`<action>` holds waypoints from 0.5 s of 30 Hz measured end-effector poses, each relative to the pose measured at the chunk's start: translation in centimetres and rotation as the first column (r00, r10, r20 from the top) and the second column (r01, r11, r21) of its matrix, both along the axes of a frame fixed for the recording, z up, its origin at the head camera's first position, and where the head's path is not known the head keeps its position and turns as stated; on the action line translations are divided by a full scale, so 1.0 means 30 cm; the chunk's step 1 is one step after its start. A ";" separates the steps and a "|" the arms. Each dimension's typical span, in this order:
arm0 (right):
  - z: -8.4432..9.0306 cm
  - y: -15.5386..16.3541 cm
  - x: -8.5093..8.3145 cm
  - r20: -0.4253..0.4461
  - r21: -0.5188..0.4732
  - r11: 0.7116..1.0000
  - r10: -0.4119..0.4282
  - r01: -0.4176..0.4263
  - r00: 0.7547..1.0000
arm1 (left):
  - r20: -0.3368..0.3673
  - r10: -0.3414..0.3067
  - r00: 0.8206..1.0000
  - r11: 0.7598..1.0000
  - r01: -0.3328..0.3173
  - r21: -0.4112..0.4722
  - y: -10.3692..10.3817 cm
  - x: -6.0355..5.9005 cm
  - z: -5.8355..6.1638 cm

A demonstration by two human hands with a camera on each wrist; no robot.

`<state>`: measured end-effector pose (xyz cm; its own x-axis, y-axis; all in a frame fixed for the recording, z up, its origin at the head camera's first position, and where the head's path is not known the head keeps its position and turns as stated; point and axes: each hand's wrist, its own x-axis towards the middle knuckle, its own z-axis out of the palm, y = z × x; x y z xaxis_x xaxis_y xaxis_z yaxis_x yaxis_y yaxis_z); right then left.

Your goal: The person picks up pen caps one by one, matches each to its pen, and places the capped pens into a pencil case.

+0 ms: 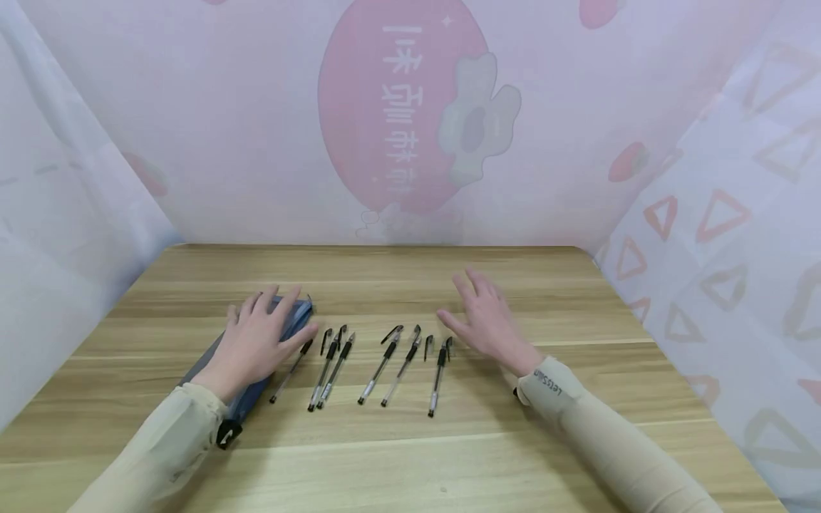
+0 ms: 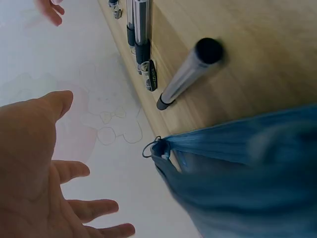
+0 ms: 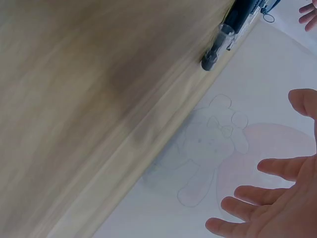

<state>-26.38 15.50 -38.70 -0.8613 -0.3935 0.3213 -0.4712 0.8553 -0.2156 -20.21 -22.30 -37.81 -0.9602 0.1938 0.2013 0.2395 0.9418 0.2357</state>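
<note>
My left hand (image 1: 253, 343) is held over a blue zippered pencil case (image 1: 240, 407), fingers spread, gripping nothing. The left wrist view shows a gap between that hand and the pencil case (image 2: 223, 183), whose mouth gapes. To its right, several clear-barrelled pens with black grips lie in a row, among them the leftmost pen (image 1: 291, 376) near my left thumb and the rightmost pen (image 1: 437, 377). Loose black caps, such as one cap (image 1: 428, 348), lie by the pens' upper ends. My right hand (image 1: 490, 324) hovers right of the row with spread fingers, holding nothing.
The wooden table (image 1: 577, 313) carries everything. A pale printed curtain (image 1: 256, 128) rises behind its far edge, and patterned side curtains (image 1: 725, 285) hang at left and right.
</note>
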 end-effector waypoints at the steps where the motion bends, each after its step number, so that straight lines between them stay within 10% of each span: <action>1: 0.000 -0.004 0.003 0.006 -0.002 1.000 -0.002 0.002 1.000 | -0.004 -0.009 1.000 1.000 0.009 0.012 -0.002 0.006 -0.001; 15: 0.016 -0.065 0.037 0.040 -0.041 0.999 0.017 -0.016 0.999 | -0.004 -0.067 0.998 0.976 0.067 0.206 0.023 0.066 -0.003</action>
